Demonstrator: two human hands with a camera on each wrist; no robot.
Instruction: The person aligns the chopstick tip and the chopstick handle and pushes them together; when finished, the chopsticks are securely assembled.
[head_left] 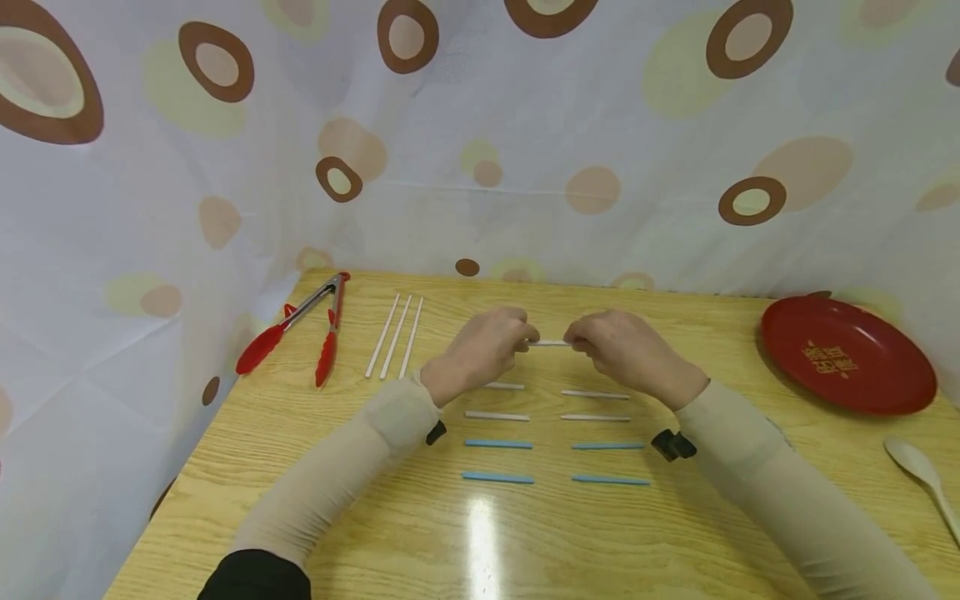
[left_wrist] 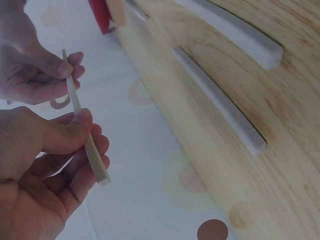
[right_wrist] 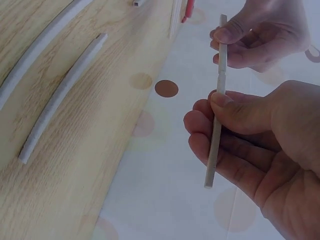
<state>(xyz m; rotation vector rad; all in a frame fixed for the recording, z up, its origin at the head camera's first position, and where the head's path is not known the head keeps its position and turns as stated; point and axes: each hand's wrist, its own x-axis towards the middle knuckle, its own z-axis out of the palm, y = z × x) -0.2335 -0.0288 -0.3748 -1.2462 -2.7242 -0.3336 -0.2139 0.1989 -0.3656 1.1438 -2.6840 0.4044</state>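
A thin white stick (head_left: 551,342) is held level above the far half of the table, one end in each hand. My left hand (head_left: 480,346) pinches it between thumb and fingers, and my right hand (head_left: 626,350) grips the other side the same way. A crack-like line crosses the stick (right_wrist: 221,74) between the hands in the right wrist view. Below the hands lie short white sticks (head_left: 596,394) and short blue sticks (head_left: 498,444) in two columns. Left of my left hand, three longer white sticks (head_left: 395,337) lie side by side.
Red-tipped metal tongs (head_left: 330,333) lie spread at the table's far left. A red plate (head_left: 885,358) stands at the far right, with a pale spoon (head_left: 915,467) nearer me. Behind the wooden table (head_left: 375,517) hangs a dotted cloth (head_left: 480,108).
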